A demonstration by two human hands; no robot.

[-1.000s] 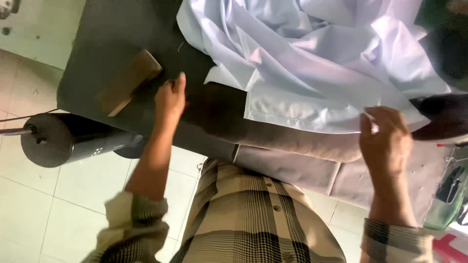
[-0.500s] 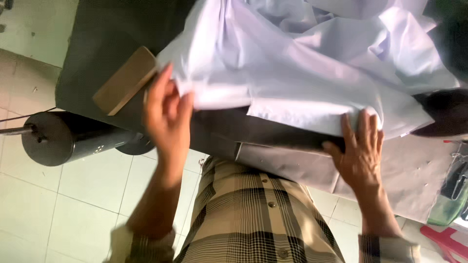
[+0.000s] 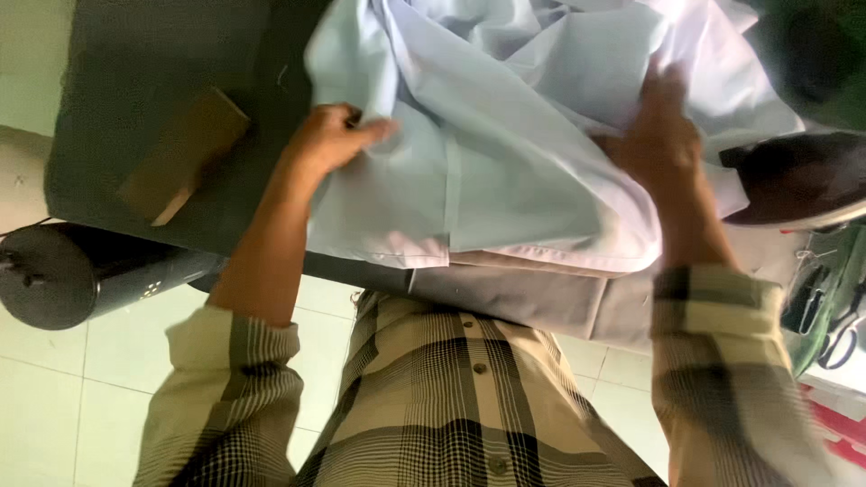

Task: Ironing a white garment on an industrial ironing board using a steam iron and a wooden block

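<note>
Both hands (image 3: 338, 135) (image 3: 658, 135) moved up the shirt (image 3: 505, 180) on the dark table (image 3: 135, 81).

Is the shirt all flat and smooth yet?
Not yet. The pale blue shirt already lies on the dark table, its hem over the near edge. The left hand grips one side; the right hand presses the other. Bunched folds remain at the top. The iron sits beside it.

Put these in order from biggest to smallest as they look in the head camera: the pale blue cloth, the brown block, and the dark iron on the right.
1. Pale blue cloth, by far the biggest; both hands are on it.
2. Dark iron.
3. Brown block.
The iron and block look close in size, and the iron is partly cut off, so that order is unsure.
</note>
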